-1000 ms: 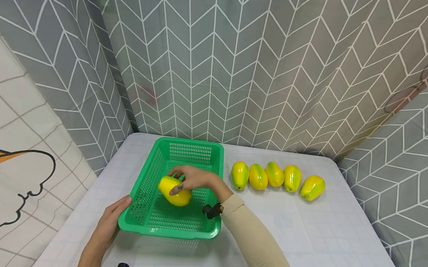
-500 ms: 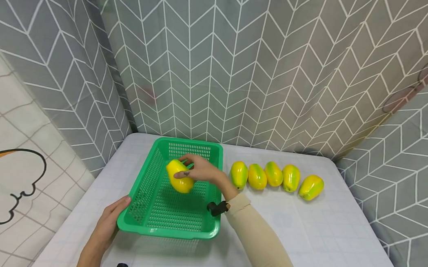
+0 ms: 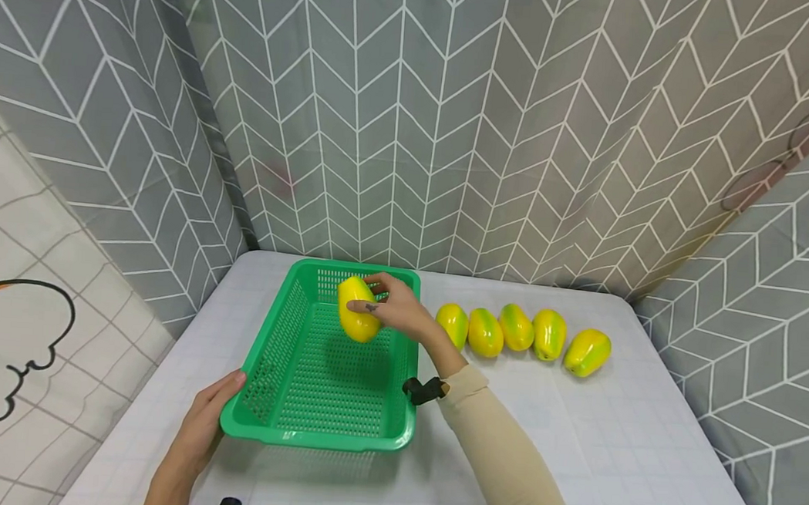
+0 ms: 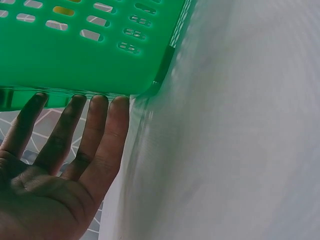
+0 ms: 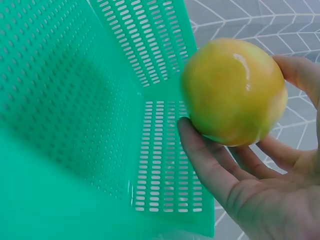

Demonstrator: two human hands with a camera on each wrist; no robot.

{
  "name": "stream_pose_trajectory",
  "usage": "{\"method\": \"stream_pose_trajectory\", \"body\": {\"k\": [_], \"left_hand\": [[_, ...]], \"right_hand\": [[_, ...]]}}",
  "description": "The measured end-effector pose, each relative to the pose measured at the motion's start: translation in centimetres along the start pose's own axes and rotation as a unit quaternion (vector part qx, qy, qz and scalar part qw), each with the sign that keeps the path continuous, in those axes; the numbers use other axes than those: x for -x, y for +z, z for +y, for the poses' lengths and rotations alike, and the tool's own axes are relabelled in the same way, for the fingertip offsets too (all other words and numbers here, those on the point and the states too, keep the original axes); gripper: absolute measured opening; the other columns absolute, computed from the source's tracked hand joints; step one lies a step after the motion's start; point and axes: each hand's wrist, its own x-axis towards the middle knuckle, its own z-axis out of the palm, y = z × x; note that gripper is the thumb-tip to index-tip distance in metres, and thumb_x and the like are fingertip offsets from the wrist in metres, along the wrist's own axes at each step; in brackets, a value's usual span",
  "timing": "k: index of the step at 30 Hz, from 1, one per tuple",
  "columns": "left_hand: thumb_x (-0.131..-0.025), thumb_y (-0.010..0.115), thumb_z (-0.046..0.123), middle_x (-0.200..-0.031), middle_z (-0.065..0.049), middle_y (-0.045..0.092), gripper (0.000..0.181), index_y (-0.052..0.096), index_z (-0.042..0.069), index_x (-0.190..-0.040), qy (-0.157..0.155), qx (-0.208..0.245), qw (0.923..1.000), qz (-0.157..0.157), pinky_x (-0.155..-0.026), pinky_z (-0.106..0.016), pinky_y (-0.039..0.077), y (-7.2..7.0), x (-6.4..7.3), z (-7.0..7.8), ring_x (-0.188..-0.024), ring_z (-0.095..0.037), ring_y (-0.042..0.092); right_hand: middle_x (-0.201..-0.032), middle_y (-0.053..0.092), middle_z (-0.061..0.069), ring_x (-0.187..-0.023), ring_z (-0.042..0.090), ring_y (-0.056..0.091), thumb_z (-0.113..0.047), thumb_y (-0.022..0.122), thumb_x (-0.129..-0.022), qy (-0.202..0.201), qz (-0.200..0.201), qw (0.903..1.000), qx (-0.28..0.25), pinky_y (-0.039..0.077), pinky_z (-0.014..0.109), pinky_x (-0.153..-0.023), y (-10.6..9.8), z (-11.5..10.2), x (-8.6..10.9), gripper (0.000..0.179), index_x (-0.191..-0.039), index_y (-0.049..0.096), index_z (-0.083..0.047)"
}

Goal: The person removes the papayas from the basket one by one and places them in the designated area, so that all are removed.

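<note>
My right hand (image 3: 404, 308) grips a yellow papaya (image 3: 357, 311) between thumb and fingers, above the far right part of the green plastic basket (image 3: 316, 440). In the right wrist view the papaya (image 5: 232, 92) is seen end-on, with the fingers (image 5: 210, 167) curled under it and the thumb on its other side. At the basket's near left corner my left hand (image 3: 203, 418) touches the rim. The left wrist view shows its fingers (image 4: 107, 145) nearly straight, tips against the basket's side (image 4: 75, 65); the thumb is out of sight there.
Several yellow-green papayas (image 3: 486, 333) lie in a row on the white table (image 3: 573, 448), right of the basket; the rightmost papaya (image 3: 588, 352) sits a little apart. A grey chevron-patterned curtain (image 3: 412, 129) stands behind the table.
My right hand has lifted the papaya off the middle of the basket and carried it away from me and to the right. The left hand keeps its place at the rim.
</note>
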Motion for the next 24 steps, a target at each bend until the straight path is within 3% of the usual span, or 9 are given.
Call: {"method": "stream_pose_trajectory", "body": {"k": [11, 18, 24], "left_hand": [[-0.114, 0.042, 0.044, -0.11, 0.03, 0.067, 0.066, 0.042, -0.006, -0.158, 0.006, -0.002, 1.0, 0.005, -0.08, -0.024, 0.062, 0.0, 0.0, -0.1, -0.093, -0.001, 0.072], [-0.115, 0.042, 0.044, -0.107, 0.03, 0.068, 0.066, 0.04, -0.005, -0.159, -0.003, 0.001, 1.0, 0.001, -0.081, -0.022, 0.06, -0.1, -0.1, -0.2, -0.095, 0.001, 0.069], [-0.115, 0.041, 0.042, -0.103, 0.03, 0.071, 0.065, 0.04, -0.007, -0.159, 0.003, 0.002, 1.0, 0.0, -0.079, -0.022, 0.061, -0.1, -0.1, -0.2, -0.093, 0.0, 0.07]], "right_hand": [[-0.142, 0.062, 0.017, -0.126, 0.033, 0.063, -0.042, 0.077, -0.095, 0.01, 0.075, 0.9969, -0.025, 0.063, 0.041, -0.095, -1.5, 0.6, 0.8, 0.069, -0.151, 0.053, -0.009], [-0.143, 0.062, 0.019, -0.125, 0.036, 0.064, -0.042, 0.075, -0.096, 0.01, 0.103, 0.9945, -0.015, 0.062, 0.043, -0.096, -2.6, 1.5, 1.5, 0.069, -0.152, 0.052, -0.009], [-0.15, 0.056, 0.02, -0.126, 0.039, 0.063, -0.042, 0.075, -0.097, 0.019, 0.114, 0.992, -0.05, 0.063, 0.041, -0.092, -3.8, 2.0, 2.3, 0.072, -0.155, 0.048, -0.009]]}}
